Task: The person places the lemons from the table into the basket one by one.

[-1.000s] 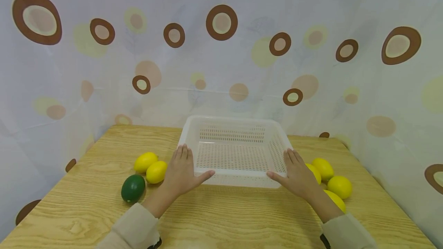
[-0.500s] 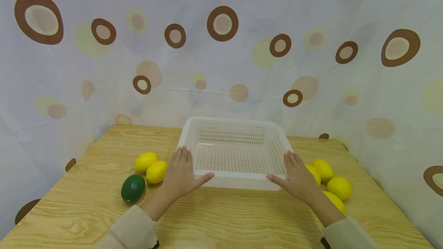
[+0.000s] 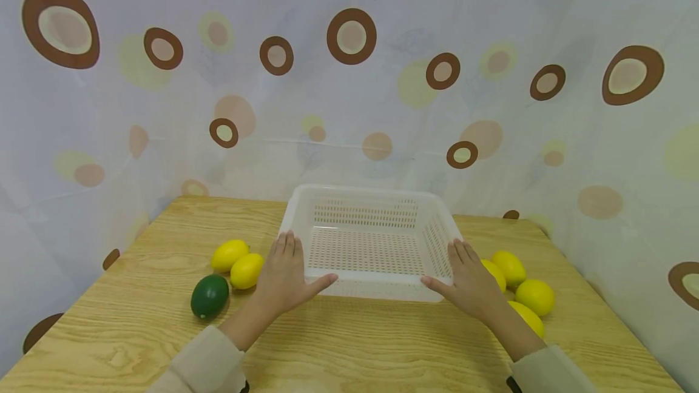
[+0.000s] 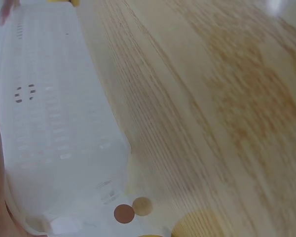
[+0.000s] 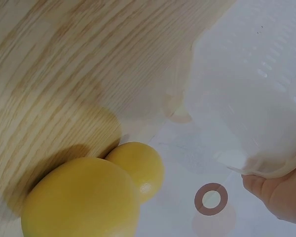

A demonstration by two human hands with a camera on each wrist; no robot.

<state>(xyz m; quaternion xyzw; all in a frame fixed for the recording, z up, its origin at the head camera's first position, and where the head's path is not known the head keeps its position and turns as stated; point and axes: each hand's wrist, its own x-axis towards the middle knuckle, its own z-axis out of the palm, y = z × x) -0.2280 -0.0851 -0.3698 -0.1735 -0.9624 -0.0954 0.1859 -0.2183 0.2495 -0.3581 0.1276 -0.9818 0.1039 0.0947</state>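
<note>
A white plastic basket [image 3: 366, 278] with slotted walls and a perforated floor stands on the wooden table, nothing inside it. My left hand [image 3: 284, 275] rests on its near left corner, fingers straight along the side rim and thumb along the front rim. At the near right corner, my right hand [image 3: 469, 278] lies the same way; in the right wrist view its fingertips [image 5: 254, 183] touch the rim's outside. Left of the basket lie two yellow lemons [image 3: 230, 256] and a dark green oval fruit [image 3: 210, 296]. Several lemons [image 3: 536, 296] lie beside my right hand, some partly hidden by it.
The wooden table [image 3: 377, 344] runs back to a pale curtain [image 3: 349, 102] printed with brown and beige circles. It hangs behind the basket and along both sides. Two lemons [image 5: 81, 202] sit close below my right wrist.
The basket has shifted very slightly toward me, with both hands on its corners throughout. The fruit has stayed in place.
</note>
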